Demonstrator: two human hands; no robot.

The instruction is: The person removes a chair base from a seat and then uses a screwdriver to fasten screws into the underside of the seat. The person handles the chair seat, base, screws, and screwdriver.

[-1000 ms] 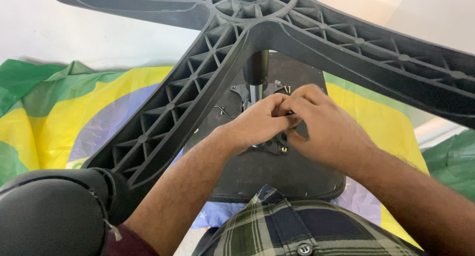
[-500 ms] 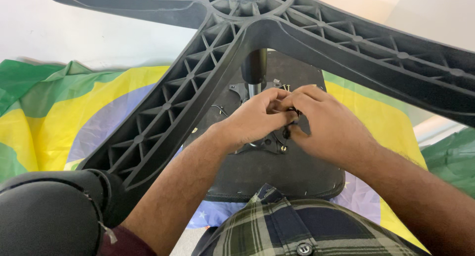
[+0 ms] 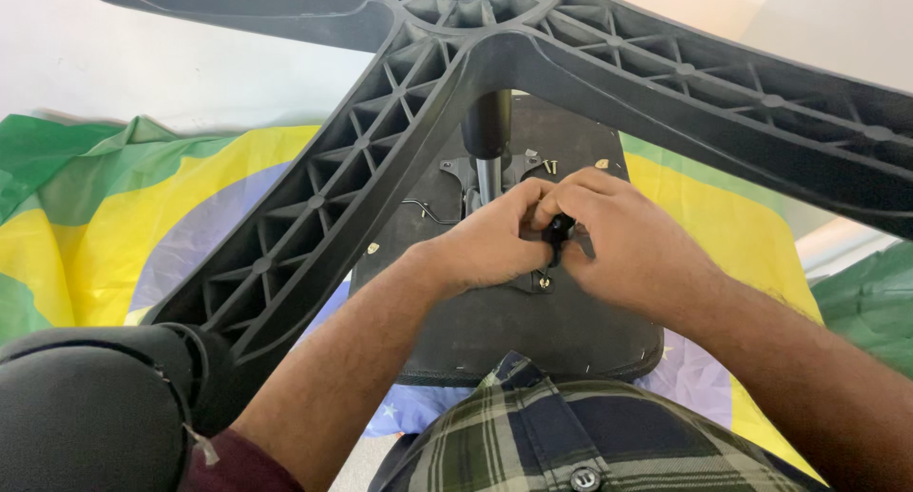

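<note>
An office chair lies upside down. Its black seat underside (image 3: 533, 330) faces me, and the ribbed black star base (image 3: 399, 159) spreads across the top of the view on the gas column (image 3: 487, 140). My left hand (image 3: 490, 240) and my right hand (image 3: 618, 240) meet over the metal mechanism plate (image 3: 544, 283) at the seat's middle. Both pinch a small black part (image 3: 557, 231) between the fingertips. What lies under the fingers is hidden.
A green, yellow and blue cloth (image 3: 124, 226) is spread under the chair. A black caster wheel (image 3: 95, 406) sits at the lower left, close to my left forearm. Loose screws (image 3: 550, 167) lie on the seat underside near the column. My plaid shirt (image 3: 571, 435) fills the bottom edge.
Both hands stay together on the small black part; the fingers have shifted slightly around it. The chair has not moved.
</note>
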